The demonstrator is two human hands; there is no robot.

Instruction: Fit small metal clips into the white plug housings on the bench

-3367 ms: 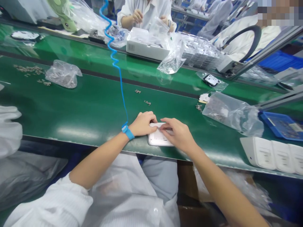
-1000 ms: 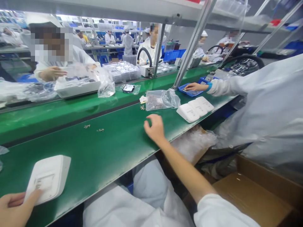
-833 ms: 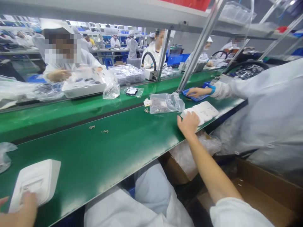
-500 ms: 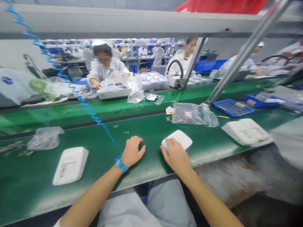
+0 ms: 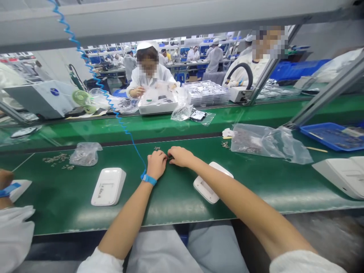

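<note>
My left hand (image 5: 157, 165), with a blue wrist strap (image 5: 149, 179) on its wrist, rests on the green work surface with its fingers curled. Right beside it, my right hand (image 5: 181, 156) reaches across and pinches down at the same spot. Tiny dark bits show between the two sets of fingertips, too small to make out. Just beyond the left fingers lies a little heap of small metal parts (image 5: 157, 148). A white plastic housing (image 5: 205, 189) lies under my right forearm, partly hidden by it. Another white housing (image 5: 108, 186) with a recessed panel lies left of my left arm.
A blue coiled cord (image 5: 129, 132) runs down to my wrist strap. Bags of small parts (image 5: 85, 154) (image 5: 250, 140) lie left and right. A blue tray (image 5: 335, 134) and more white housings (image 5: 345, 172) are at right. A co-worker's strapped hand (image 5: 5, 182) is at far left.
My right hand has left the white housing and moved left and forward to meet my left hand near the small parts. Both hands' fingers are now curled together. The view has turned left.
</note>
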